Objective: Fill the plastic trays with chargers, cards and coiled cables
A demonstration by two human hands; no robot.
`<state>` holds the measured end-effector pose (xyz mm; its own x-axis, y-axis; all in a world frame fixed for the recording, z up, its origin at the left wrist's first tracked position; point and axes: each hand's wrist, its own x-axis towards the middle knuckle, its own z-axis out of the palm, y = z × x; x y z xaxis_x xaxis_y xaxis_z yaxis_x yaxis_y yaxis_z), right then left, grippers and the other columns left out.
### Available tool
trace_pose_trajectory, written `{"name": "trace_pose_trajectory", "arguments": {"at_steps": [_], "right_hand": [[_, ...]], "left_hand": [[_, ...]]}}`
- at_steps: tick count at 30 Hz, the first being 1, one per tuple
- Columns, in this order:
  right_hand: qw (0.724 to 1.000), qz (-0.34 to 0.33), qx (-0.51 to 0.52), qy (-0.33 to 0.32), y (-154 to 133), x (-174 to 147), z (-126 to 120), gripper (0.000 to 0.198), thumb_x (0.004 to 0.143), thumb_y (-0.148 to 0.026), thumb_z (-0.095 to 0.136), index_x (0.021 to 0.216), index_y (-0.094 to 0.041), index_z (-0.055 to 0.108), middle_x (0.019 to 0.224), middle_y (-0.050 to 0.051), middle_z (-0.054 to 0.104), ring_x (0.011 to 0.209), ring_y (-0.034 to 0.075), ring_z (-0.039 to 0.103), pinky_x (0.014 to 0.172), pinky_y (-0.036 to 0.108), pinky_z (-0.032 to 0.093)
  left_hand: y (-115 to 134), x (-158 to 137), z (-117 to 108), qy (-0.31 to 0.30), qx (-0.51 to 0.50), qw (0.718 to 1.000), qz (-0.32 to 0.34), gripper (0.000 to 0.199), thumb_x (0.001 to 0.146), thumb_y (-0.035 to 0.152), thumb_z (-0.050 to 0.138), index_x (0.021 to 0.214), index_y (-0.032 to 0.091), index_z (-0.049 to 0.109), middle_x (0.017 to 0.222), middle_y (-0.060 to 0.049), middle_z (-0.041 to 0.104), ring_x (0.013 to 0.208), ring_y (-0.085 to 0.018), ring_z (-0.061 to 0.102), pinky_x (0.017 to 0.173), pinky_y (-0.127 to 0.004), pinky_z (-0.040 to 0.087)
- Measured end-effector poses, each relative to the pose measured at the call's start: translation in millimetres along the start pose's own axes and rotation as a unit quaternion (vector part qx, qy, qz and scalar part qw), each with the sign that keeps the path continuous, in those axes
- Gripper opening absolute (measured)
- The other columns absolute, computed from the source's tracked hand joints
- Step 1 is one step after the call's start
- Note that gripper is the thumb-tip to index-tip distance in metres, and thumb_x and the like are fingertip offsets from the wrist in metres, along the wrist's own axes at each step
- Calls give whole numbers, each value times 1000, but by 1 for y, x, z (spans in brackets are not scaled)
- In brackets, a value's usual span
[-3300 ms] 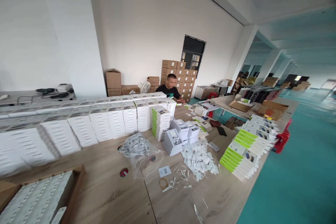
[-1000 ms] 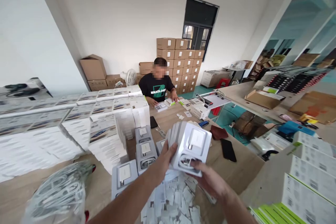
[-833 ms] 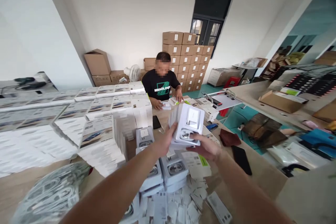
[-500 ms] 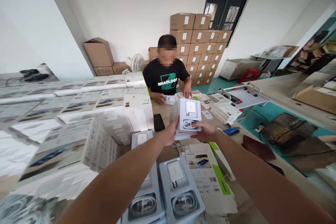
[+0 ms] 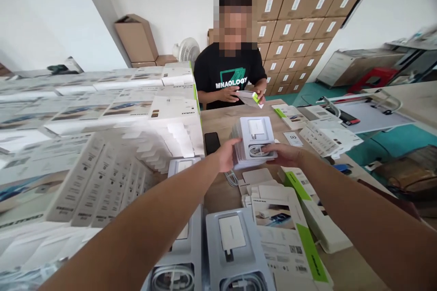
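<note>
A stack of pale plastic trays sits between my hands over the table. Its top tray holds a white charger plug above a coiled white cable. My left hand is closed against the stack's left side. On the right, my right hand grips the lower right corner, its thumb over the tray near the cable. Nearer to me, between my forearms, lie more filled trays. Flat printed cartons with green edges are piled beside them.
White product boxes are stacked high on the left. A black phone and a loose cable lie near the trays. Across the table a co-worker holds a small carton. More cartons lie right.
My view has moved closer and tilted down. Both hands still hold the tray stack. The co-worker's hands have risen from the table with a carton showing a green end.
</note>
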<state>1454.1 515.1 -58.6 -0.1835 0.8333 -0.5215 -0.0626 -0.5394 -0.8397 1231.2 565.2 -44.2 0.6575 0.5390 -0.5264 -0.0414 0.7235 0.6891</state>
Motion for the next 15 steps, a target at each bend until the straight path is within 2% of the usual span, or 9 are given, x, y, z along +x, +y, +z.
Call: {"name": "trace_pose_trajectory", "arguments": {"at_steps": [3, 7, 12, 15], "right_hand": [[999, -45, 15, 7, -5, -11, 11, 41, 71, -26, 73, 111, -25, 62, 124, 6, 64, 113, 24, 60, 98, 38, 49], [995, -87, 40, 5, -1, -20, 23, 54, 68, -26, 78, 117, -29, 55, 128, 4, 62, 110, 25, 62, 93, 42, 53], [992, -97, 34, 73, 0, -35, 39, 54, 65, -26, 80, 113, -27, 56, 117, 8, 67, 99, 27, 66, 83, 44, 56], [984, -133, -11, 117, 5, -49, 47, 55, 61, -21, 81, 111, -26, 58, 109, 7, 70, 99, 28, 65, 86, 46, 53]], "left_hand": [[4, -9, 6, 36, 26, 999, -31, 44, 82, 51, 46, 111, 21, 60, 105, -7, 70, 96, -25, 64, 90, -44, 48], [4, -22, 13, 74, 47, 996, -34, 52, 79, 61, 42, 109, 22, 61, 111, -10, 67, 111, -35, 57, 96, -59, 39], [-6, -39, 25, 50, 79, 996, 6, 49, 80, 57, 48, 111, 21, 60, 126, -11, 60, 123, -38, 46, 101, -69, 25], [-22, -43, 32, 33, 94, 994, 42, 33, 79, 45, 59, 97, 19, 64, 120, -13, 63, 125, -39, 43, 103, -68, 22]]}}
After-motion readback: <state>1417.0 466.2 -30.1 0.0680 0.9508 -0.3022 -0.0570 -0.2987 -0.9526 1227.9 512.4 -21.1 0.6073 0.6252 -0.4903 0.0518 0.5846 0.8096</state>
